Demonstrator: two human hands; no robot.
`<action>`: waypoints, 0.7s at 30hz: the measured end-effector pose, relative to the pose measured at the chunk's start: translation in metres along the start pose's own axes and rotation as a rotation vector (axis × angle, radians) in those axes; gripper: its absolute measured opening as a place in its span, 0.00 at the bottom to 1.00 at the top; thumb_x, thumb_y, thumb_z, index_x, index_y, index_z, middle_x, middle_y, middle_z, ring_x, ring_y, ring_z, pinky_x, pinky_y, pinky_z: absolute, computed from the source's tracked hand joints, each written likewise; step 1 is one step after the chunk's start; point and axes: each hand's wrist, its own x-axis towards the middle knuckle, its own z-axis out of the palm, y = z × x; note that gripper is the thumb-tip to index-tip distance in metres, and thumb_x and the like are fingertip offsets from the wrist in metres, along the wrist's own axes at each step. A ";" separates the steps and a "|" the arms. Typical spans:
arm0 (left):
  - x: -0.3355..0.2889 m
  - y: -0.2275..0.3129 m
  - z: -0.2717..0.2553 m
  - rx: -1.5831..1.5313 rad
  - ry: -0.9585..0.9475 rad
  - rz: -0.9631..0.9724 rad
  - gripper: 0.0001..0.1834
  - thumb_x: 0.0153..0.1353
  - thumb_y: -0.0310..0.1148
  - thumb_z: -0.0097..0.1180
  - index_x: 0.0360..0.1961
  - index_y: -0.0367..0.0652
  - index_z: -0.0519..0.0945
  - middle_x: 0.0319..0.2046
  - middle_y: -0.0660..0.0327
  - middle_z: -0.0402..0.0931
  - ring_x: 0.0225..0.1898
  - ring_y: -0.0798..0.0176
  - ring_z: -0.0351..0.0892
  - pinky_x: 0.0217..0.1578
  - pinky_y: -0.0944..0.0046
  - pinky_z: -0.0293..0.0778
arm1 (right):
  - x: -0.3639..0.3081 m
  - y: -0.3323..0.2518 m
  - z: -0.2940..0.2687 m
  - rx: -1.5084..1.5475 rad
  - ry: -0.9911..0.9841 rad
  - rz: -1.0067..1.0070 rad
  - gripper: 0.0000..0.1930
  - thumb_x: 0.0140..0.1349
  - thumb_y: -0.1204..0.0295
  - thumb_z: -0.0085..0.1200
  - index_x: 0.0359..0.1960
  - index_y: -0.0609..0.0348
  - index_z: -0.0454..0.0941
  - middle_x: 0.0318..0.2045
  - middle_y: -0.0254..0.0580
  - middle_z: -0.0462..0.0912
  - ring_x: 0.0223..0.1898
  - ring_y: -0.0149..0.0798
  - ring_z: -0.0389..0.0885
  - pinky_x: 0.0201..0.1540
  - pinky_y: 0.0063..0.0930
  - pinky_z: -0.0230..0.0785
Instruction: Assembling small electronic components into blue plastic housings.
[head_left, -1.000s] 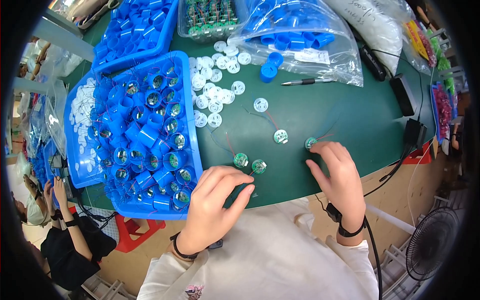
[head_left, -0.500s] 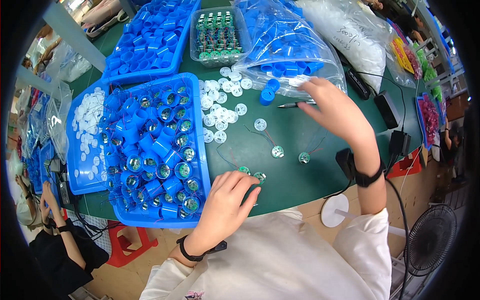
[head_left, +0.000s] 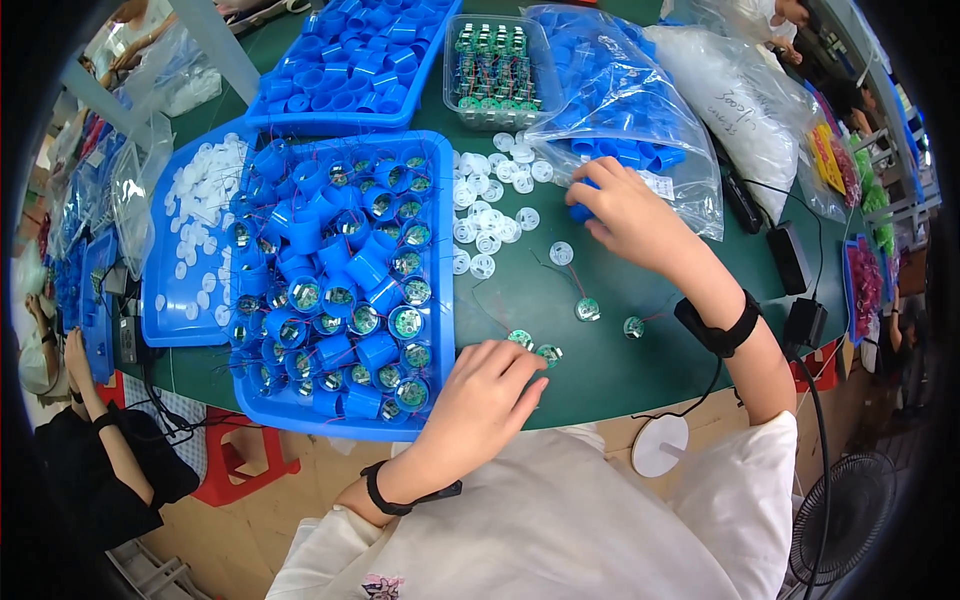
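Observation:
My left hand [head_left: 485, 395] rests low on the green table, its fingertips pinched at a small round green circuit board [head_left: 549, 355]. A second board [head_left: 520, 339] with thin wires lies just beyond the fingers. Farther up, my right hand [head_left: 625, 215] has its fingers curled over a small blue plastic cup [head_left: 580, 212], most of which they hide. This is in front of the open mouth of a clear bag [head_left: 690, 205] full of blue cups. Two more wired boards, one in the middle [head_left: 587, 309] and one farther right [head_left: 633, 327], lie between my hands.
Left of my hands stands a blue tray [head_left: 440, 330] of cups holding wired boards. White discs [head_left: 485, 240] lie beside it, with more in a tray [head_left: 165, 300] farther left. Behind are a tray of blue cups [head_left: 350, 65], a clear box of boards [head_left: 500, 75] and a white-filled bag [head_left: 740, 115].
My right hand has come down and left onto the blue cup, fingers closing over it. The left hand stays at the circuit board. The whole view has shifted slightly.

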 end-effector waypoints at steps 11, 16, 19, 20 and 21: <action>-0.002 -0.005 0.002 0.039 -0.017 0.054 0.08 0.55 0.27 0.59 0.36 0.40 0.77 0.36 0.57 0.75 0.42 0.52 0.73 0.43 0.57 0.67 | 0.024 -0.031 -0.013 0.064 0.012 -0.041 0.11 0.50 0.78 0.59 0.37 0.62 0.76 0.38 0.44 0.77 0.45 0.49 0.74 0.47 0.39 0.68; -0.004 -0.005 0.000 0.015 0.012 0.073 0.08 0.55 0.27 0.59 0.36 0.40 0.78 0.36 0.57 0.75 0.41 0.52 0.73 0.43 0.57 0.67 | 0.076 -0.023 -0.015 0.108 0.419 -0.186 0.05 0.52 0.78 0.55 0.31 0.65 0.74 0.30 0.49 0.76 0.37 0.52 0.75 0.40 0.43 0.70; -0.003 -0.006 0.002 0.013 0.007 0.073 0.08 0.55 0.28 0.59 0.36 0.40 0.78 0.36 0.57 0.75 0.41 0.52 0.73 0.43 0.57 0.67 | 0.108 0.007 -0.009 0.003 0.456 -0.104 0.08 0.54 0.76 0.55 0.35 0.65 0.75 0.32 0.50 0.76 0.38 0.53 0.76 0.42 0.43 0.70; -0.003 -0.007 0.003 0.016 0.009 0.076 0.08 0.55 0.28 0.59 0.36 0.40 0.78 0.36 0.57 0.75 0.41 0.52 0.73 0.43 0.57 0.67 | 0.118 0.017 -0.004 -0.024 0.447 -0.038 0.11 0.55 0.73 0.56 0.39 0.65 0.75 0.34 0.51 0.77 0.39 0.53 0.76 0.44 0.43 0.71; -0.003 -0.008 0.004 0.011 0.006 0.073 0.08 0.55 0.28 0.59 0.36 0.40 0.78 0.36 0.57 0.75 0.41 0.52 0.73 0.43 0.57 0.67 | 0.126 0.023 0.000 -0.029 0.453 -0.040 0.11 0.55 0.73 0.56 0.39 0.65 0.75 0.34 0.51 0.77 0.39 0.53 0.76 0.44 0.43 0.71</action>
